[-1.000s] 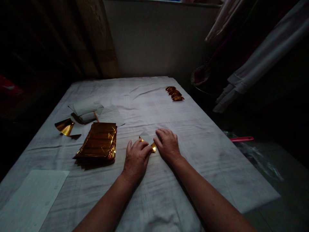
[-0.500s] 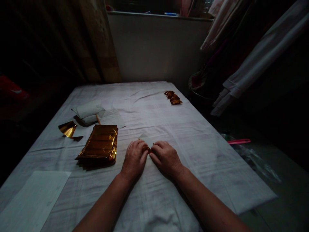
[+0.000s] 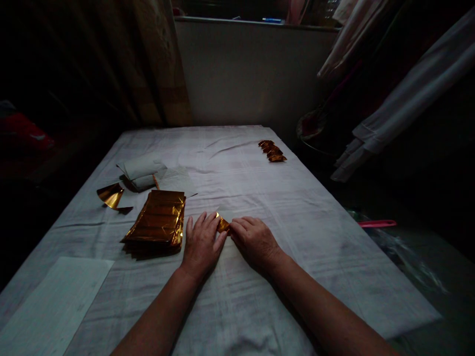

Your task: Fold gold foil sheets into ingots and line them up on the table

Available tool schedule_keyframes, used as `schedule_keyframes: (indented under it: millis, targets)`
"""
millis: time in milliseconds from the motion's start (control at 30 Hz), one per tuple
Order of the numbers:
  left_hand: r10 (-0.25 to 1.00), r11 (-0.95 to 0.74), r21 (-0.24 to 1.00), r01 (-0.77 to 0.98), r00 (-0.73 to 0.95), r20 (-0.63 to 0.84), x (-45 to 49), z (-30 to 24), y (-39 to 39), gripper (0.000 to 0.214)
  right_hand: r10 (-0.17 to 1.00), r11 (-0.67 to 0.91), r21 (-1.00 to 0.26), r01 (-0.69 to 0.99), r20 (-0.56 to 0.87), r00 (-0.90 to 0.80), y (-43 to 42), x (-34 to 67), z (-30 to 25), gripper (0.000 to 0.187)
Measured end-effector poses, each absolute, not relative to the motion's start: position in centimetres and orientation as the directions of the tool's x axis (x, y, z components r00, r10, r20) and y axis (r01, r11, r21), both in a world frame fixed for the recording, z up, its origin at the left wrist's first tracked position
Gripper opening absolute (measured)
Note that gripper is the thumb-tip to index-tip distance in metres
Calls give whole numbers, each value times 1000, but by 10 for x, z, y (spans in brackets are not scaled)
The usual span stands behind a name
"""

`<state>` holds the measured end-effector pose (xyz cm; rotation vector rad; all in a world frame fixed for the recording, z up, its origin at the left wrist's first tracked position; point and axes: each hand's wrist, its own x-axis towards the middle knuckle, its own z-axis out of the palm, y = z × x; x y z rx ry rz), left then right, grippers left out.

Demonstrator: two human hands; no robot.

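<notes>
Head view. We observed the person's left hand [image 3: 203,243] and right hand [image 3: 256,242] set close together on a cloth-covered counter [image 3: 304,227], with a small gold foil piece [image 3: 222,225] between them. The left fingers were spread and extended, the thumb apart from the index finger beside the foil's left part. The right fingers were bent and held together against the foil's right end; we could not tell whether they pinched it. A pale patch [image 3: 224,214] showed just behind the foil.

Left of the left hand we noted a stack of gold sheets [image 3: 159,215]; beyond it lay crumpled pale wrapping [image 3: 141,168] and, further left, a curled gold strip [image 3: 111,196]. A white sheet [image 3: 59,296] occupied the near left part. At the far right edge we saw a row of folded gold pieces [image 3: 272,151].
</notes>
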<state>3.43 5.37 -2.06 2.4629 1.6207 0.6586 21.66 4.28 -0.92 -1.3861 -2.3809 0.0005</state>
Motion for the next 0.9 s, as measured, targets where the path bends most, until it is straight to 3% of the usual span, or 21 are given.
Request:
schedule_keyframes:
  millis: [200, 500, 733, 900]
  targets:
    - [902, -426, 325, 844, 371, 221, 28, -17, 56, 41, 836, 507, -148, 849, 325, -442, 42, 210, -13, 21]
    - [866, -500, 316, 807, 460, 196, 18, -11, 64, 40, 828, 527, -110, 842, 290, -480, 50, 213, -15, 16]
    - [854, -512, 282, 811, 446, 267, 23, -9, 67, 29, 856, 469, -139, 872, 317, -409, 40, 208, -27, 33]
    - [841, -538, 296, 789, 483, 243, 21, -4, 66, 34, 885, 430, -199, 881, 285, -368, 37, 207, -25, 42]
